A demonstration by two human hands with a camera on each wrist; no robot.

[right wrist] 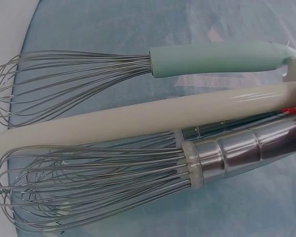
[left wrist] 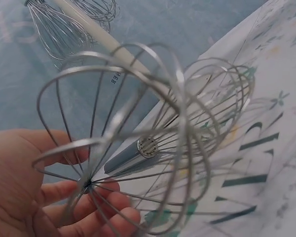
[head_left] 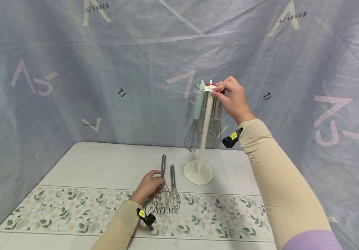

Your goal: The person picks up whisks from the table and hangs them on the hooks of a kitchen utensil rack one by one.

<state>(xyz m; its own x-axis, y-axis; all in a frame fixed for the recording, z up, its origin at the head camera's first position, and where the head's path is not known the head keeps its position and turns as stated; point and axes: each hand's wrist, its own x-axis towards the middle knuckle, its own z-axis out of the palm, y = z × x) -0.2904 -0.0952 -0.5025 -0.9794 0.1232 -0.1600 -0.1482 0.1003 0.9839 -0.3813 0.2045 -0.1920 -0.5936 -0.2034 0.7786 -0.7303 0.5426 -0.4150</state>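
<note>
My left hand (head_left: 149, 185) holds a steel whisk (head_left: 163, 163) by the neck, where the wires meet the handle. In the left wrist view its wire loops (left wrist: 182, 113) bulge in front of the fingers. Just right of it a smaller whisk (head_left: 172, 175) lies on the table, handle pointing away. At the top of a white stand (head_left: 205, 137), my right hand (head_left: 234, 99) pinches the hooked head between thumb and fingers. From that head hang a whisk with a mint-green handle (right wrist: 217, 60) and whisks with steel handles (right wrist: 246, 150), one showing red at its top.
The stand's round base (head_left: 192, 175) sits on the white table (head_left: 104, 156) toward the back. A flowered strip (head_left: 73, 208) with lettering runs across the table. Behind it hangs a grey-blue printed curtain (head_left: 135, 69), close to the table's far edge.
</note>
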